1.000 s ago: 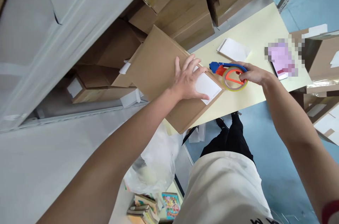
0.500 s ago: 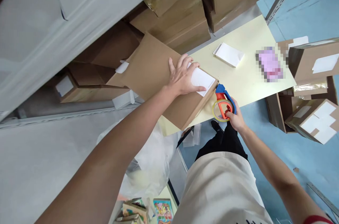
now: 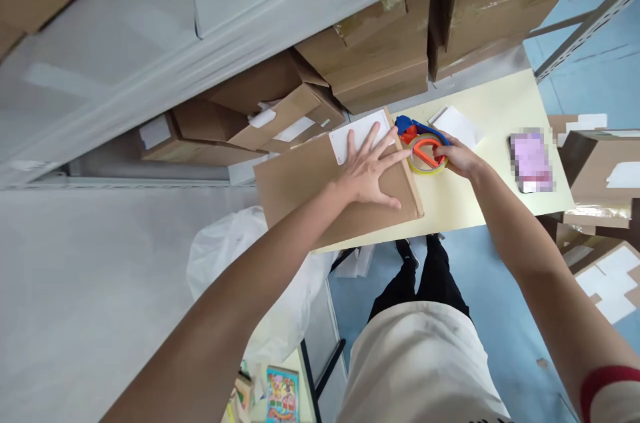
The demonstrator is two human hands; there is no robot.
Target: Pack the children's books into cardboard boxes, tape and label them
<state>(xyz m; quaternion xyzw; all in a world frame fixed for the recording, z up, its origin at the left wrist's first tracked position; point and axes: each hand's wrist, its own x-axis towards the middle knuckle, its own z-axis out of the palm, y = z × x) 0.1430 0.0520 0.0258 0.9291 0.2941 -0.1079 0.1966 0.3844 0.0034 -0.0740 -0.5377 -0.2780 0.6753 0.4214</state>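
Note:
A flat brown cardboard box lies on the pale yellow table, with a white label near its far right corner. My left hand rests on its top with fingers spread, partly over the label. In my right hand is a blue and orange tape dispenser with a yellowish roll of tape. Its blue head is at the box's right edge, near the far corner; whether the tape touches the cardboard I cannot tell.
White cards and a blurred pink item lie on the table. Open cartons line the shelf behind. More boxes stand on the floor at right. A white plastic bag and a colourful book are at lower left.
The box has turned and now lies squarer along the table. My right hand has carried the tape dispenser up to its far right corner. My left hand's fingers have spread wider.

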